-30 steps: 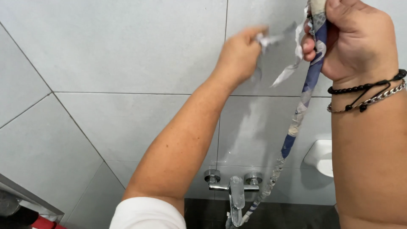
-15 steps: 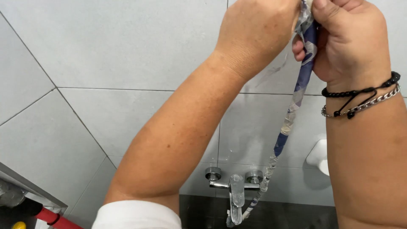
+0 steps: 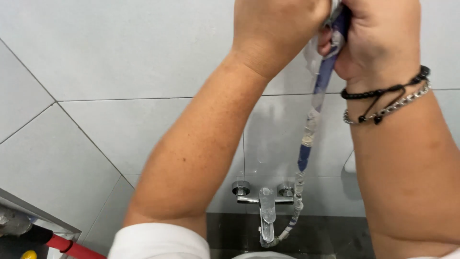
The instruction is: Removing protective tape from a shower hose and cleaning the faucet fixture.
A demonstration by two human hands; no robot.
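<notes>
Hose (image 3: 306,134), part-wrapped in blue film, hangs from top right down to tap (image 3: 266,204); left hand (image 3: 275,29) and right hand (image 3: 378,41) both grip its top; hard tugging could strain the tap joint

Two hands are up at the top of the frame — the left hand (image 3: 280,24) and the right hand (image 3: 378,36) — with one wrapped hose (image 3: 306,139) hanging from between them down to one chrome tap (image 3: 266,206) at the lower centre, which stands on two round wall fittings. Two bracelets sit on the wrist at the upper right — one black beaded bracelet (image 3: 383,91) and one silver chain bracelet (image 3: 402,103). One red-handled tool (image 3: 67,246) lies in the lower left corner.
</notes>
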